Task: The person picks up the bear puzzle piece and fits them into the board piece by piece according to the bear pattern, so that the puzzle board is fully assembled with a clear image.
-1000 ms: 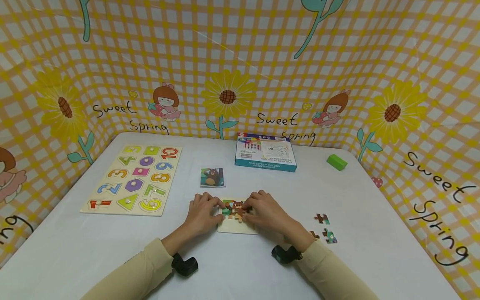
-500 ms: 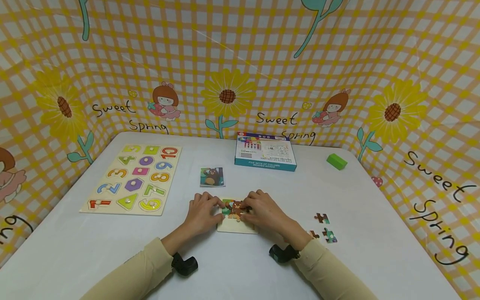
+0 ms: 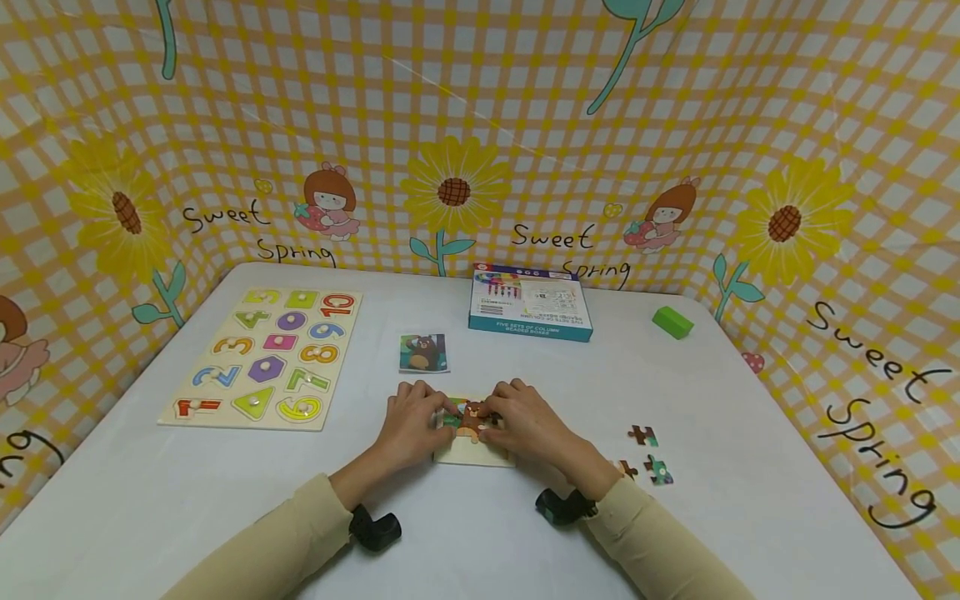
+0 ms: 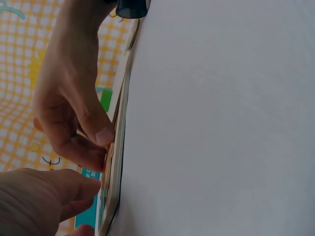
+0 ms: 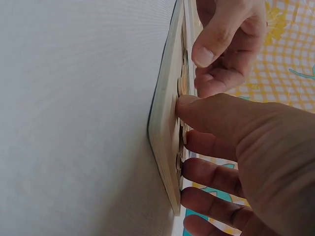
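Observation:
A small wooden puzzle board (image 3: 474,454) lies at the table's middle, its upper part bearing joined bear jigsaw pieces (image 3: 472,412). From the left, my left hand (image 3: 411,425) reaches over the board, thumb and index finger at either side of a green jigsaw piece (image 3: 452,422). Opposite it, my right hand (image 3: 531,421) pinches a brown jigsaw piece at the right of the bear, mostly hidden by the fingers. In the right wrist view the right thumb (image 5: 188,101) presses on a piece's edge. Loose jigsaw pieces (image 3: 659,469) lie to the right.
A bear picture card (image 3: 423,353) lies behind the board. A number and shape puzzle board (image 3: 251,400) fills the left side. At the back stand a teal-edged box (image 3: 530,302) and, farther right, a green block (image 3: 672,322). Patterned cloth (image 3: 480,100) walls the table in.
My left hand has shifted a little to the right, its fingertips now closer over the green piece. The right hand has edged slightly left, and the joined pieces stay on the board.

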